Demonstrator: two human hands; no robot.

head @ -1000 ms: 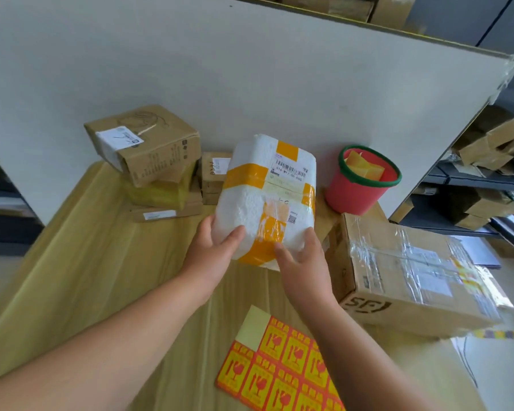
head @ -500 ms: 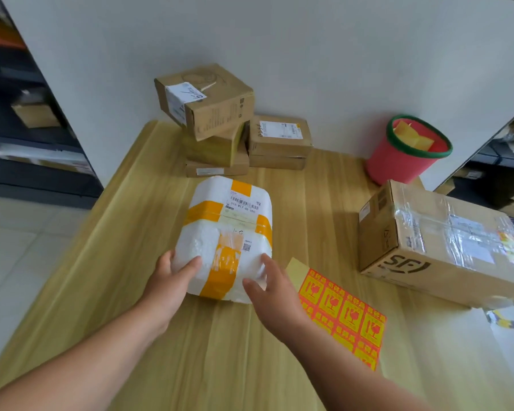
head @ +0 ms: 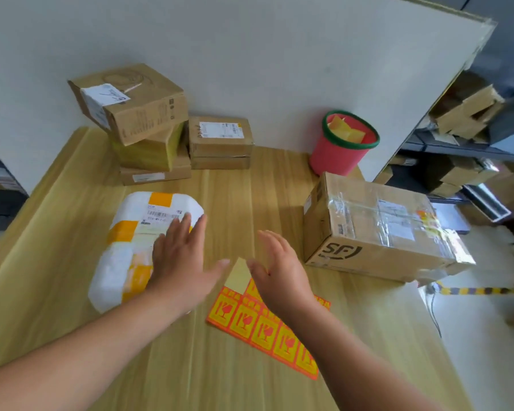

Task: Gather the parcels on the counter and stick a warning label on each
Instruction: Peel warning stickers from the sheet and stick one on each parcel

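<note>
Head view: parcel left of hands

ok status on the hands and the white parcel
Left hand open, over white parcel. Right hand open, above label sheet. Parcel flat on counter.

The white parcel, held up in both hands a second ago, now lies flat on the counter at the left. Both hands have let go of it: the left hand is spread flat over its right edge, and the right hand has moved off, fingers straight, above the sheet of warning labels
</note>
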